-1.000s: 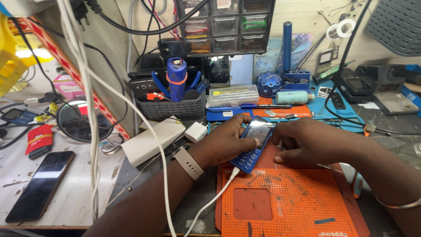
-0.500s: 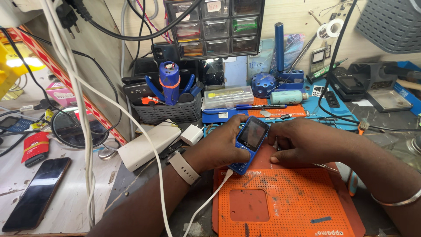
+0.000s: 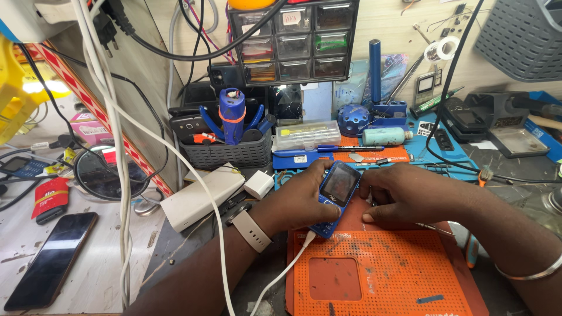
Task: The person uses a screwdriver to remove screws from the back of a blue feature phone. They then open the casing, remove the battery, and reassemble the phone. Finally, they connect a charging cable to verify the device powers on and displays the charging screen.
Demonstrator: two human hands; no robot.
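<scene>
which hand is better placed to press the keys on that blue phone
Probably the left hand: it already wraps the blue keypad phone, thumb lying on the keys. The right hand rests beside the phone's edge on the orange mat.

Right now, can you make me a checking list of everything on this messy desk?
Surface: an orange perforated rubber work mat lies on a grey bench.
Job's things: a small blue keypad phone, screen dark, propped tilted over the mat's top edge.
Clutter: a dark plastic basket of tools, a white rectangular power bank, a black smartphone lying flat, a drawer cabinet.
Grippers: the left hand grips the phone's side; the right hand touches its other edge, fingers resting on the mat.
Cables: a white cable plugs into the phone's bottom; more white and black cables hang at left.
Surroundings: a grey soldering station at right.
</scene>
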